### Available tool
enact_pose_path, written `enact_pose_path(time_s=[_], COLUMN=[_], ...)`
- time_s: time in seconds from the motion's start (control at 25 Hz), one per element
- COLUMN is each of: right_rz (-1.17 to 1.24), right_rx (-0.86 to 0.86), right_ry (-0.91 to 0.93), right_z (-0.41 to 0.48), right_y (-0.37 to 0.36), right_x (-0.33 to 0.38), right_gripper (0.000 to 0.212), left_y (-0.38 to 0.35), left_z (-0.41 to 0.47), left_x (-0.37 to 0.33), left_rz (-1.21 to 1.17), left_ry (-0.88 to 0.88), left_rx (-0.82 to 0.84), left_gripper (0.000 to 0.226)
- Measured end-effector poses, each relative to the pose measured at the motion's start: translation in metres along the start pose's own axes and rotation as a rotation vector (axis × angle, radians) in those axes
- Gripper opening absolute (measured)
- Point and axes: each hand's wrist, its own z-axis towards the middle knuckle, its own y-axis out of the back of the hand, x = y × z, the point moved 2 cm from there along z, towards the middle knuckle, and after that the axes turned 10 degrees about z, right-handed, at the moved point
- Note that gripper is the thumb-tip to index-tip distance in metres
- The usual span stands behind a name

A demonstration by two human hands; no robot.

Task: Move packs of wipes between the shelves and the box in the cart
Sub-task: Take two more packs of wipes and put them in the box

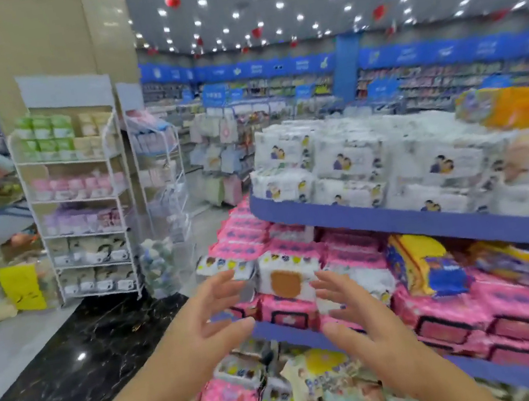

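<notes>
One white pack (288, 281) lies between left fingers (219, 282) and right fingers (331, 281).

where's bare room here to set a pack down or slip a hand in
No bare shelf shows: white packs crowd the top shelf, and pink packs fill the middle shelf to its edge. Only the black floor between the wire rack and the pink packs lies bare.

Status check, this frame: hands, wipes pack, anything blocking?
Left hand open, right hand open, both empty. White pack with brown flap on pink packs, between the hands, ungripped. Nothing in the way.
</notes>
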Motion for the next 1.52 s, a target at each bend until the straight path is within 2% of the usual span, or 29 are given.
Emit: enact_pose_path(time_s=[0.12,0.28,0.4,0.48,0.56,0.76,0.88,0.96,1.08,1.2,1.28,1.4,1.52], right_rz=[-0.056,-0.116,-0.187,-0.241,-0.293,-0.395,-0.499,-0.542,-0.663,-0.964,-1.081,-1.11,-1.077], right_rx=[-0.147,-0.295,-0.384,-0.432,-0.481,-0.61,-0.579,-0.526,-0.414,-0.229,-0.127,-0.058,-0.067], right_ry=[0.059,0.109,0.122,0.125,0.128,0.063,-0.002,-0.041,-0.127,-0.2,-0.227,-0.267,-0.237], right_z=[-0.003,-0.005,0.007,0.017,0.027,0.037,0.044,0.052,0.067,0.082,0.09,0.098,0.1], right_y=[0.128,0.272,0.358,0.403,0.438,0.506,0.542,0.56,0.581,0.591,0.593,0.599,0.601], right_x=[0.017,0.029,0.03,0.027,0.024,-0.002,-0.016,-0.021,-0.027,-0.028,-0.027,-0.025,-0.024], right_gripper=[0.064,0.073,0.066,0.056,0.055,0.061,0.07,0.073,0.073,0.078,0.083,0.079,0.071], left_y=[-0.064,-0.144,-0.197,-0.234,-0.271,-0.359,-0.398,-0.417,-0.433,-0.445,-0.448,-0.433,-0.402], left_z=[0.085,0.189,0.261,0.305,0.349,0.459,0.505,0.524,0.54,0.551,0.549,0.528,0.496], left_x=[-0.08,-0.164,-0.216,-0.247,-0.278,-0.345,-0.367,-0.38,-0.403,-0.415,-0.412,-0.402,-0.385], left_rz=[-0.015,0.01,0.062,0.116,0.128,0.227,0.401,0.578,0.851,0.981,0.928,0.687,0.378], left_ry=[-0.119,-0.211,-0.253,-0.285,-0.31,-0.25,-0.113,-0.053,0.006,0.026,0.011,0.078,0.141], left_rx=[0.01,0.046,0.109,0.143,0.143,0.09,0.063,0.099,0.227,0.351,0.338,0.284,0.139], left_gripper=[0.077,0.084,0.079,0.073,0.073,0.094,0.115,0.119,0.108,0.084,0.069,0.053,0.058])
